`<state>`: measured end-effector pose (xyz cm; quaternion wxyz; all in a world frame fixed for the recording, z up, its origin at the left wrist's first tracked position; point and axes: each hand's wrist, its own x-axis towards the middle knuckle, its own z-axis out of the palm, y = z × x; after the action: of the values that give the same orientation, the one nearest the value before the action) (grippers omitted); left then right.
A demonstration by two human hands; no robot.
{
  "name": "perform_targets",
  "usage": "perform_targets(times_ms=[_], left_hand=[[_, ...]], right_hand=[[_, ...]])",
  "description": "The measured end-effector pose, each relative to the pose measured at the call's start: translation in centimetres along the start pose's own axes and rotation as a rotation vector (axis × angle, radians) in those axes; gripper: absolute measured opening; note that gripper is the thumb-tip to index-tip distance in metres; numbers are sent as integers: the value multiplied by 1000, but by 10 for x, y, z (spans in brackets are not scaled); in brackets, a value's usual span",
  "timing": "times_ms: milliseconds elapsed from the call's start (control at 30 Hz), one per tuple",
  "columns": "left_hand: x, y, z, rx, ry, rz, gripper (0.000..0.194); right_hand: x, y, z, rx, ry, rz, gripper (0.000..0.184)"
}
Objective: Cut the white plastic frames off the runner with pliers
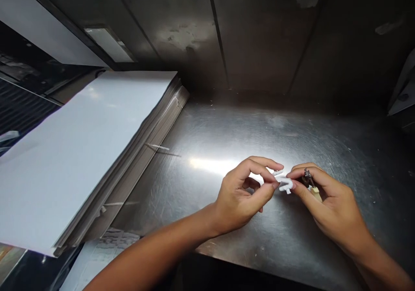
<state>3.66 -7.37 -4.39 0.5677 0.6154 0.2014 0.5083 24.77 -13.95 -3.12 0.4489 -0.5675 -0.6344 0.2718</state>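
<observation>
Both hands meet above the metal table, pinching a small white hook-shaped plastic piece (285, 184). My left hand (244, 191) grips its left end between thumb and forefinger, the other fingers curled loosely. A thin white tip (278, 173) shows by the left fingertips; whether it belongs to the same piece I cannot tell. My right hand (332, 202) has thumb and forefinger closed on the right side of the piece. Tucked in the right hand is a small tool (307, 177) with a dark metal head and a cream-coloured part; its kind is not clear.
A stack of large white-topped sheets (87, 139) lies at the left, with thin ties sticking out of its side. Scratched, shiny metal forms the table (194, 196), backed by a dark metal wall (259, 44). Printed paper (110, 250) shows below the stack.
</observation>
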Motion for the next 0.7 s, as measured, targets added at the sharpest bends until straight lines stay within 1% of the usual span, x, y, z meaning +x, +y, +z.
perform_targets(times_ms=[67,167,300,400,533,700], left_hand=[[1,2,0,43,-13,20,24],[2,5,-4,108,-60,7,32],[5,4,-9,240,-142,23,23],[6,0,-11,296,-114,40,23],[8,-7,-11,368,-60,43,11],[9,-9,-15,373,-34,22,6]], right_hand=[[0,2,0,-10,13,-19,5],[0,5,-1,-54,69,-48,4],[0,6,-1,-116,149,-83,4],[0,4,0,-138,174,-115,3],[-1,3,1,-143,184,-129,5],[0,6,4,-113,192,-158,9]])
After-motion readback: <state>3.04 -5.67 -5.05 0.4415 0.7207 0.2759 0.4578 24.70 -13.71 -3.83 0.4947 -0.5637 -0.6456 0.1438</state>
